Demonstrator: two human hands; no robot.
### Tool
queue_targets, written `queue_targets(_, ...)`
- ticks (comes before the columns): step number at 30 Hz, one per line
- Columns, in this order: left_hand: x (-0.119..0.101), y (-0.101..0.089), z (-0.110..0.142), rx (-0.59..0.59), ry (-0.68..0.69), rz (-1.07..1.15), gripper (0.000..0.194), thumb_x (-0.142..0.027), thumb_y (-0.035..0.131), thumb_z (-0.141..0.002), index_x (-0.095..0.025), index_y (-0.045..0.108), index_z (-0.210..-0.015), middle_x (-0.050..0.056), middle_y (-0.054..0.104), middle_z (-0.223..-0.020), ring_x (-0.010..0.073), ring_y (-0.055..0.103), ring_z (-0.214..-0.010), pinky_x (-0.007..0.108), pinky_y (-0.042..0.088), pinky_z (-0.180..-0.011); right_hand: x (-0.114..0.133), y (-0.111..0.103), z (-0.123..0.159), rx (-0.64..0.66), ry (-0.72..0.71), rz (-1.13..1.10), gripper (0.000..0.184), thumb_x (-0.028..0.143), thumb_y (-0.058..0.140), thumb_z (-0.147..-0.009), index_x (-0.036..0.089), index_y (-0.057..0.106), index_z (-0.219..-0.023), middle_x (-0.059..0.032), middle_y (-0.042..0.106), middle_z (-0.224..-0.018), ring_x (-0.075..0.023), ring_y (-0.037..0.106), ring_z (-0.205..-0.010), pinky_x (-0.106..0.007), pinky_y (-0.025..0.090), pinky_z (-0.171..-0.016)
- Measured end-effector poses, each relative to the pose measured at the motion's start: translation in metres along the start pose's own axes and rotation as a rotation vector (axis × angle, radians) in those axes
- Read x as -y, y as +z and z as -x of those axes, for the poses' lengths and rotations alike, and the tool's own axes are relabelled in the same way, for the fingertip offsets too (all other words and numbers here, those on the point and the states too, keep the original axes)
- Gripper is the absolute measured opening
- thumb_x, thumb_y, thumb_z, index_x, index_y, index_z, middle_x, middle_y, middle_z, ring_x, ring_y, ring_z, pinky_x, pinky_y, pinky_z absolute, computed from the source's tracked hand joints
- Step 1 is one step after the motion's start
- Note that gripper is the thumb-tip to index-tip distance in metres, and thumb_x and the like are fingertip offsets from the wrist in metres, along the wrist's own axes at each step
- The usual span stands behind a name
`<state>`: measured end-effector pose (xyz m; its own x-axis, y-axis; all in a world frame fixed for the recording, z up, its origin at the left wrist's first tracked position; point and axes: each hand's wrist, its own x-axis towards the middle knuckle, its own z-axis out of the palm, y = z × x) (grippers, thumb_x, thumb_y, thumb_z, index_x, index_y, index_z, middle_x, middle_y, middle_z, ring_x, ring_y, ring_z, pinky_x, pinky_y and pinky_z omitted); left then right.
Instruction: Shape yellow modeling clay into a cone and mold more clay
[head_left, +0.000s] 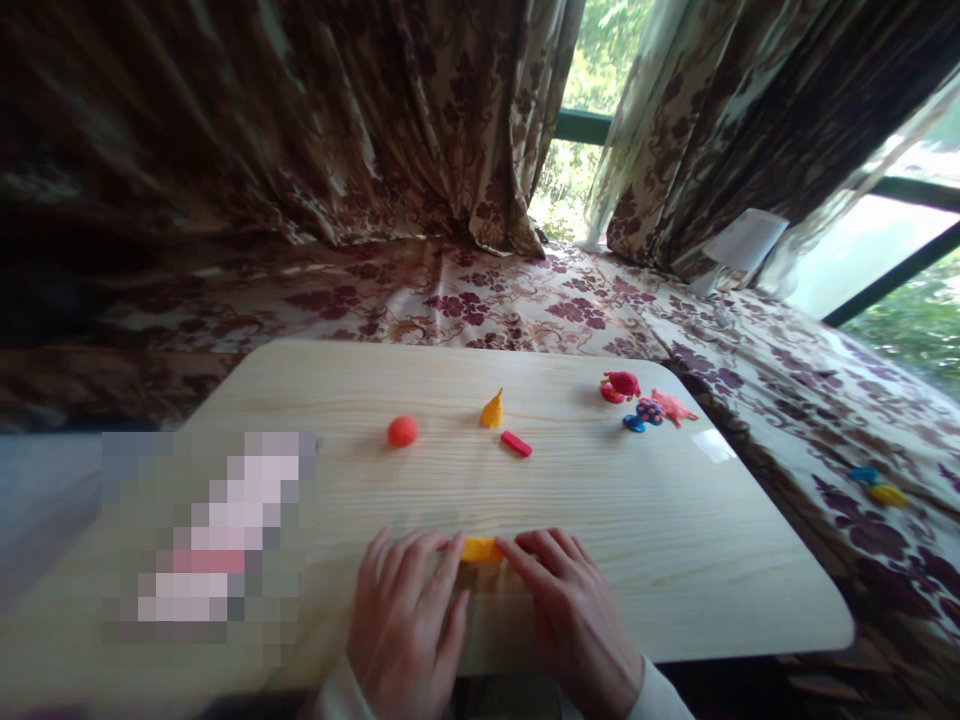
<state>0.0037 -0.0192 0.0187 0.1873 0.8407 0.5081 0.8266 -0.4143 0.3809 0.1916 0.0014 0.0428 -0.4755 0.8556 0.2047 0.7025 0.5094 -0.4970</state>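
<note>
On the pale wooden table (675, 540) my left hand (409, 625) and my right hand (574, 610) lie side by side near the front edge. Their fingertips meet on a small yellow piece of clay (480, 549) and press on it from both sides. Farther back lie an orange clay ball (403, 431), a yellow drop-shaped clay piece (492, 410) and a short red clay stick (516, 444). At the back right sit a red clay figure (619, 386), a blue spotted one (645, 415) and a pink one (673, 408).
A blurred-out patch (206, 545) covers the table's left part. A flower-patterned cloth (450, 290) spreads behind and to the right, with blue and yellow clay bits (877, 485) on it. Curtains (300, 110) and a window (900, 260) stand behind; a white sheet (742, 245) leans at the right.
</note>
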Motion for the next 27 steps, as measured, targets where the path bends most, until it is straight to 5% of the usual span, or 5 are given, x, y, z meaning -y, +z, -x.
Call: queue_targets(27, -0.005, 0.0, -0.002, 0.05, -0.01, -0.012, 0.03, -0.022, 0.046, -0.088, -0.025, 0.065, -0.11, 0.008, 0.065, -0.102, 0.0234, 0.055, -0.101, 0.053, 0.029, -0.102, 0.007, 0.004, -0.004, 0.059, 0.034, 0.022, 0.056, -0.001, 0.054, -0.074, 0.029, 0.058, -0.122, -0.0047, 0.059, -0.094, -0.0214, 0.047, -0.084, -0.034, 0.038, -0.073)
